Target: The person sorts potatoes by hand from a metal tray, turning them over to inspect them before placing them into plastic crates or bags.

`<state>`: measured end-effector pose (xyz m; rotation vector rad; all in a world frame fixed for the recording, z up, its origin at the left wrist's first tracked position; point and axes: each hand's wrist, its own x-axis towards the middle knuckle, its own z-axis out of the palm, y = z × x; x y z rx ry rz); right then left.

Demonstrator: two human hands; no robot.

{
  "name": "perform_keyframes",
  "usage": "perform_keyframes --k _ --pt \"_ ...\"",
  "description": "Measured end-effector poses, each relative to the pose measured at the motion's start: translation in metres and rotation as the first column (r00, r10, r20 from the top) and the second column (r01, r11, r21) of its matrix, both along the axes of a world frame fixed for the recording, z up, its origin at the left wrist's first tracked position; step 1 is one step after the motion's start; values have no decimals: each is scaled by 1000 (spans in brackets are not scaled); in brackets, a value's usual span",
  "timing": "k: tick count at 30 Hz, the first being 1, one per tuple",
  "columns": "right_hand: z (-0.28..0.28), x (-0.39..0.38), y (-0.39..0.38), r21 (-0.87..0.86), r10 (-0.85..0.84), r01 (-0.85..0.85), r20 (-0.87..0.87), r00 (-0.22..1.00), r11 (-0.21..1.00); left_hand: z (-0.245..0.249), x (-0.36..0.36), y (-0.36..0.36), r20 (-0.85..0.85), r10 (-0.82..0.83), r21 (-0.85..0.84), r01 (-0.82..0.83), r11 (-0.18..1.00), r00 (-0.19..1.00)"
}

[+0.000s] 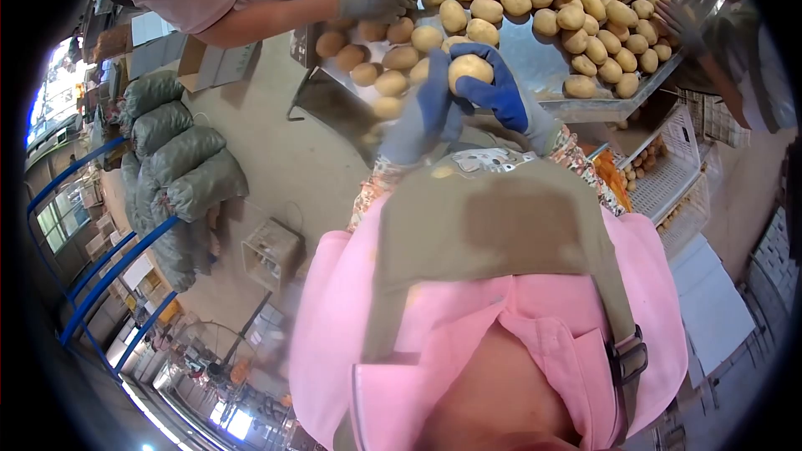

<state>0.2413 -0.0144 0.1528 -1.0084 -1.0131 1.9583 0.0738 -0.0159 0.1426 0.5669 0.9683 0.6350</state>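
Note:
My right hand (505, 98), in a blue and grey glove, is closed around a potato (470, 73) just in front of my apron. Its thumb and fingers wrap the potato's side and top. My left hand (424, 110), gloved the same way, is close beside that potato on the left. Its fingers stretch upward and are slightly blurred; I see nothing gripped in them, and its palm side is partly hidden. Beyond both hands, many loose potatoes (581, 12) are spread over a metal sorting table (535, 54).
A co-worker's gloved hand (376, 2) reaches over the potatoes from the left. Another co-worker's gloved hand (681, 27) is at the table's right. Filled sacks (192, 159) are stacked on the left floor. Plastic crates (668, 163) stand under the table's right side.

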Motion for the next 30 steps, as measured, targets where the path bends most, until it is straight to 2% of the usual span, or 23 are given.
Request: perform_keyframes --k 1,2,3,4,5,6,7,9,10,13,14,15,17,18,19,22,23,25,26,27,28,29,30 --pt "-18 0 1 69 -75 76 -24 997 995 -1 -3 -4 -441 -116 405 313 859 890" --pt "-38 1 1 68 -74 75 -19 997 995 -3 -7 -8 -819 133 520 626 581 558" --pt "-59 4 1 80 -148 143 67 987 987 -10 -11 -10 -817 130 521 623 583 562" --pt "-68 9 4 96 -221 209 152 963 973 -22 -17 -12 -819 230 555 623 551 526" --pt "-75 20 7 93 -222 209 160 962 973 -37 -23 -15 -804 253 573 586 573 539" --pt "-78 33 10 93 -131 101 413 901 991 -53 -29 -18 -788 276 591 548 592 551" --pt "-82 45 13 65 -35 -8 635 772 998 -64 -34 -19 -770 301 609 508 610 562" --pt "-99 74 14 23 48 -83 658 751 996 -78 -50 -31 -971 191 237 654 718 142" --pt "-105 83 13 -17 123 -152 680 722 988 -82 -64 -35 -997 21 68 702 709 75" --pt "-118 91 4 -41 135 -136 573 809 990 -88 -83 -50 -996 5 61 659 750 86" --pt "-124 88 3 -57 162 -155 509 845 986 -92 -85 -53 -998 59 57 635 771 18" --pt "-121 77 4 -63 175 -166 504 846 984 -95 -86 -54 -999 51 48 627 778 13" --pt "-110 43 9 18 192 -443 885 425 896 -100 -87 -52 -990 79 -6 604 797 -114" --pt "-110 27 14 23 198 -382 825 529 924 -87 -82 -47 -998 52 20 567 824 -40" --pt "-113 11 16 24 205 -393 823 529 919 -90 -79 -45 -998 51 18 557 830 -44" --pt "-101 -30 20 21 184 -306 761 623 952 -100 -81 -40 -906 328 374 145 916 266" --pt "-85 -33 29 63 257 -586 857 446 808 -103 -85 -38 -909 327 370 140 918 258" --pt "-87 -34 43 57 261 -814 932 250 578 -108 -95 -30 -844 466 456 -101 884 267" --pt "-113 -28 51 73 437 -766 785 440 639 -111 -99 -26 -842 523 515 -91 852 132" --pt "-96 -26 49 84 384 -605 701 601 792 -115 -109 -20 -844 521 512 -97 853 124" --pt "-79 -23 48 93 283 -416 598 750 905 -119 -121 -12 -796 605 605 -13 796 36" --pt "-83 -20 50 91 290 -422 597 748 902 -123 -130 -5 -729 684 680 80 729 -40" --pt "-90 -10 54 59 177 -280 645 744 958 -117 -133 6 -721 691 678 148 720 -55"
